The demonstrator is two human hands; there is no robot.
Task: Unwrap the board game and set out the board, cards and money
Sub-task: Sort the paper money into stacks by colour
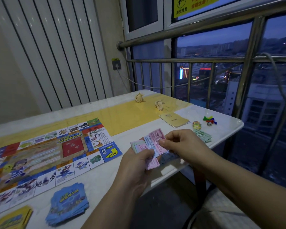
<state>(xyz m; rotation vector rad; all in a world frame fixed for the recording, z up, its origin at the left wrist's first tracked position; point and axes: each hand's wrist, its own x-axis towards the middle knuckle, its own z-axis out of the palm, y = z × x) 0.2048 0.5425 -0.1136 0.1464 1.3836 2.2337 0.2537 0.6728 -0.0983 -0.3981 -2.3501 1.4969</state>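
1. Nearest, at the lower left corner: a yellow deck (pixel 13 219) lies flat on the tabletop (pixel 106 177), cut off by the edge of the view.
2. Just beside it to the right sits a blue deck (pixel 68 204), its cards slightly splayed and face down.
3. The left hand (pixel 135 164) is over the tabletop's near edge, its fingers (pixel 149 153) curled round a fan of notes (pixel 139 145), thumb pressed on top.
4. The right hand (pixel 182 144) meets it from the right, with thumb and fingers (pixel 175 134) pinched on a pink note (pixel 156 138) at the top of the fan.
5. The money in hand is mixed pink, pale blue and green, held just above the tabletop and right of the board.
6. Under the hands lies a bluish pile (pixel 169 158) on the tabletop; its print is too dim to read.
7. The board (pixel 48 154) is spread flat across the left half, with a red patch in its middle and a blue corner square with a yellow arrow pointing toward the hands.
8. Beyond the right hand, green notes (pixel 203 135) are stacked near the right edge.
9. Farther back are a small yellow-green piece (pixel 196 125), a white die (pixel 209 124) and coloured tokens (pixel 209 119), all bunched together.
10. Left of them a tan booklet (pixel 174 119) lies flat, partly on the yellow strip.
11. At the far end two crumpled wrappers (pixel 139 97) sit well apart from the rest.
12. Behind stands a steel railing (pixel 188 60), with city lights at dusk beyond it.
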